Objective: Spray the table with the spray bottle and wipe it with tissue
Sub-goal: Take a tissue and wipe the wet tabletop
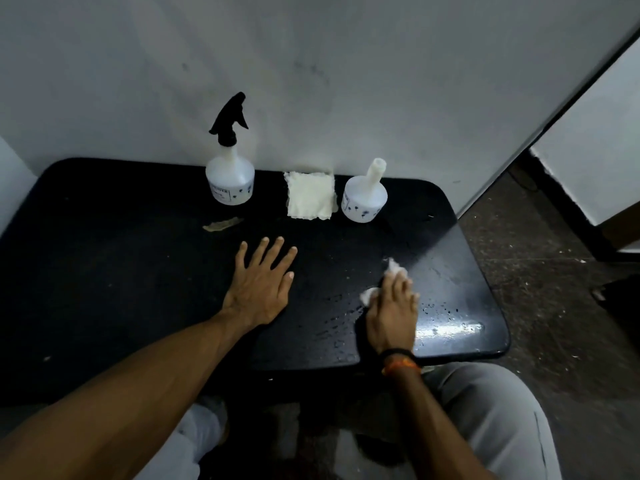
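Observation:
A black table (104,271) stands against a white wall. At its back stands a white spray bottle (230,178) with a black trigger head. My right hand (393,313) presses a crumpled white tissue (381,282) onto the wet right part of the table, where droplets and a shiny patch show. Only bits of the tissue stick out past my fingers. My left hand (261,282) lies flat on the table's middle, fingers spread, holding nothing.
A folded stack of white tissues (310,195) lies at the back, between the spray bottle and a second white bottle (363,199) without a spray head. A brownish scrap (221,224) lies in front of the spray bottle. Speckled floor lies to the right.

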The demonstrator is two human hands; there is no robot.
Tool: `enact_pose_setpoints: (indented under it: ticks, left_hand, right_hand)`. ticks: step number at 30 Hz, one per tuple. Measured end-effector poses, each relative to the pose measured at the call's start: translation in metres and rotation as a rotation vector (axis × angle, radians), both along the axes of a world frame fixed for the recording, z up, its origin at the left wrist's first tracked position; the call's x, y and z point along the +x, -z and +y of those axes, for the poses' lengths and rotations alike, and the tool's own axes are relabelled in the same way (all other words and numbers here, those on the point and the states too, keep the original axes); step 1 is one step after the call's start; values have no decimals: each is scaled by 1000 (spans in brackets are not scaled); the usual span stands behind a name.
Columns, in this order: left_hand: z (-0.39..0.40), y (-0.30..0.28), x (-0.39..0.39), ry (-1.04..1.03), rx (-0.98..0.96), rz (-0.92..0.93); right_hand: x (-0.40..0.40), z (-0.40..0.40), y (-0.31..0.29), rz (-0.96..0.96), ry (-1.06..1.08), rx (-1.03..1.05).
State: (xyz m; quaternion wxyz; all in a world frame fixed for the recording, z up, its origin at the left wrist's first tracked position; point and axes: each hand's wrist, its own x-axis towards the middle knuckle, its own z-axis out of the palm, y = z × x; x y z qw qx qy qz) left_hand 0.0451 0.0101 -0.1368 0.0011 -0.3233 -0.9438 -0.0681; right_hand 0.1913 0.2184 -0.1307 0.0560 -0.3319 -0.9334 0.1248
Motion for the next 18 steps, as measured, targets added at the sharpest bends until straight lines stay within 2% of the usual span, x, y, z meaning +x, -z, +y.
enact_pose_setpoints:
  ticks: [4, 6, 10, 14, 18]
  left_hand:
    - [1, -3, 2, 7, 23, -17]
    - [0, -2, 3, 5, 23, -10]
    - [0, -1, 2, 1, 34, -2]
    - [-1, -1, 0, -8, 17, -17]
    - [0, -2, 0, -4, 37, -31]
  right_hand:
    - [-45, 35, -13, -89, 126, -20]
    - [-72, 33, -15, -111, 85, -15]
    - [-118, -13, -15, -80, -194, -7]
    - [-124, -67, -10, -51, -565, -24]
    - [-82, -66, -4, 42, -671, -46]
